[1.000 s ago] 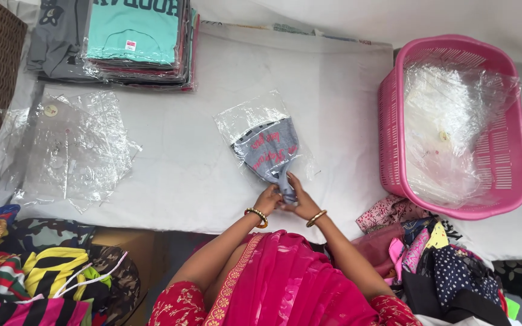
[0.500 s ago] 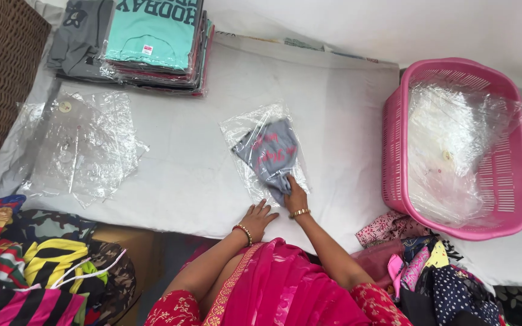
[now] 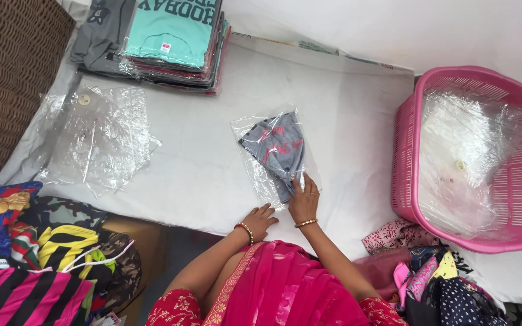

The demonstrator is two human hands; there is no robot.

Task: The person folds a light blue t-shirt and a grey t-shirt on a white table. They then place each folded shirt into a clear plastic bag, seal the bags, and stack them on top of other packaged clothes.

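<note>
White sheet [image 3: 200, 175]: right hand [image 3: 304, 202] touching bagged garment [image 3: 276, 151].

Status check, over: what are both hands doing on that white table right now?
Right hand flat on the bagged grey garment, pressing its near end. Left hand open on the white table beside it. Nothing blocking.
</note>
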